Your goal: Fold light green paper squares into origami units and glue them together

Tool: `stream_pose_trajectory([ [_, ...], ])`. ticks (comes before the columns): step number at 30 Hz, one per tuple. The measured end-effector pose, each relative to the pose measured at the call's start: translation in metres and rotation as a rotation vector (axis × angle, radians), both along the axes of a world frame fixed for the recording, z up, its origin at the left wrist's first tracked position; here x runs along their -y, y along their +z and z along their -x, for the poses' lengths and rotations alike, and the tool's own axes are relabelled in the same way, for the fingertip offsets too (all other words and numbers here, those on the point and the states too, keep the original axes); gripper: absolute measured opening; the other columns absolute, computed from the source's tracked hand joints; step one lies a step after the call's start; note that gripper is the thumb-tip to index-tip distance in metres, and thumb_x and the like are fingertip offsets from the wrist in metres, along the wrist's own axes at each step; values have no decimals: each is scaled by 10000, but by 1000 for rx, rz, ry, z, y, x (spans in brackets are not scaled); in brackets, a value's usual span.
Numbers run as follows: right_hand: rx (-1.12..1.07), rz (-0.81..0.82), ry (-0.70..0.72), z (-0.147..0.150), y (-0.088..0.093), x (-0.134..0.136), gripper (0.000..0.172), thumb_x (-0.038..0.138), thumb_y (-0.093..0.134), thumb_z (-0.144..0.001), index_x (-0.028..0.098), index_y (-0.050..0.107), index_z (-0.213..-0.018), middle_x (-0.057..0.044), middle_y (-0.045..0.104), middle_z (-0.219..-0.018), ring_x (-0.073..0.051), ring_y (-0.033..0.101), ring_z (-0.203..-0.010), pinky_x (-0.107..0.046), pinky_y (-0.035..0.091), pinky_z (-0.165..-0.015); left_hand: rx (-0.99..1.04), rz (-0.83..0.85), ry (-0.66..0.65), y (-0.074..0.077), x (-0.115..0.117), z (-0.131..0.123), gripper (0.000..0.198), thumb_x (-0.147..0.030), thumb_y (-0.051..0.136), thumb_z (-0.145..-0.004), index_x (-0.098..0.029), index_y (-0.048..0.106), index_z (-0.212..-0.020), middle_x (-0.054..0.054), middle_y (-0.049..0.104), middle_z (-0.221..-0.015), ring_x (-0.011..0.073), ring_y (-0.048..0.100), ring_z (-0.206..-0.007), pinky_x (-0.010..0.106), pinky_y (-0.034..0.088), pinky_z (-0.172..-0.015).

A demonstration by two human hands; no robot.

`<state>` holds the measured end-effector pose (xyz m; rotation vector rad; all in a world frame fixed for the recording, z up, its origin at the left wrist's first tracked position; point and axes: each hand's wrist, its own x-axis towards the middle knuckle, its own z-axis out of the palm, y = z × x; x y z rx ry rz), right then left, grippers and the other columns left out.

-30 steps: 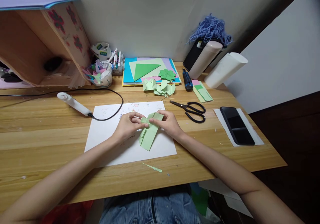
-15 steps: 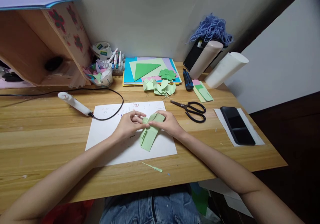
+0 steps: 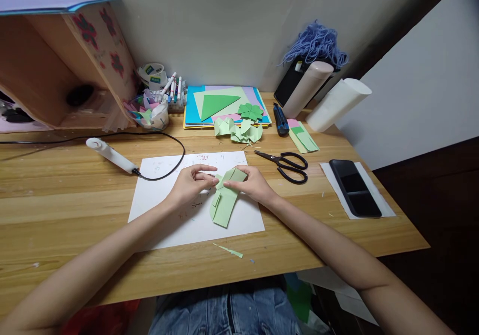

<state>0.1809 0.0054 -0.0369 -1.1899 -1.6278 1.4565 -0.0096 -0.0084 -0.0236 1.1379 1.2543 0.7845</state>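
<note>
A folded light green paper (image 3: 225, 207) tilts over the white sheet (image 3: 157, 225), with creased flaps along its left side. My right hand (image 3: 255, 185) grips its upper right part, thumb on top and the other fingers behind. At the paper's upper left edge is my left hand (image 3: 191, 182), its thumb tip close to the edge and its index finger stretched out above, apart from the thumb. Whether the left thumb touches the paper, I cannot tell.
Black-handled scissors (image 3: 288, 165) lie right of the sheet, with a phone (image 3: 355, 187) farther right. Folded green pieces (image 3: 239, 131) sit behind, before stacked coloured paper (image 3: 190, 110). A corded white tool (image 3: 112, 155) lies left. A paper scrap (image 3: 229, 250) is near the front edge.
My left thumb has drawn back leftward off the paper's middle, and the left fingers have spread. The flaps on the left side show more. My right hand keeps its hold.
</note>
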Motion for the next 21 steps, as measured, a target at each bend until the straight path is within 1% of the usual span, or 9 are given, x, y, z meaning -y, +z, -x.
stream_pose_trajectory([
  [5,-14,-5,0,0,0,0,284,377,667,-627,136,597,-760,-14,578,-715,-125,516,-643,-235,405,-580,32,-148,31,-2,5,-5,397,-304,685,-639,-128,557,-970,15,632,-619,139,606,-595,271,472,-614],
  [7,-24,-21,6,1,1,0,298,369,675,-619,139,593,-790,-20,586,-750,-134,528,-677,-242,415,-608,23,-204,33,-2,6,-5,394,-298,678,-650,-135,545,-983,7,625,-611,133,601,-581,257,466,-596],
  [9,-8,-33,12,1,1,0,315,371,687,-604,142,586,-796,-14,579,-742,-135,524,-675,-242,413,-603,17,-236,37,-2,7,-6,392,-295,675,-656,-141,538,-989,7,628,-618,132,603,-583,248,461,-588],
  [13,39,-40,13,1,1,-1,295,371,674,-616,148,570,-778,2,553,-695,-127,507,-641,-234,400,-579,26,-226,47,-2,7,-6,418,-303,676,-656,-136,535,-1013,14,636,-632,137,608,-596,259,467,-609],
  [18,5,-61,38,-2,2,-4,289,311,666,-618,153,592,-848,-19,592,-808,-145,540,-729,-246,415,-649,84,-194,6,-4,4,-6,486,-309,641,-692,-118,515,-1121,41,647,-705,156,617,-685,299,477,-694],
  [21,-19,-56,23,-1,3,-3,294,310,666,-616,153,602,-856,-22,600,-824,-147,545,-739,-248,414,-659,103,-155,17,-5,4,-6,499,-308,623,-710,-129,490,-1156,36,643,-716,158,618,-711,312,473,-721],
])
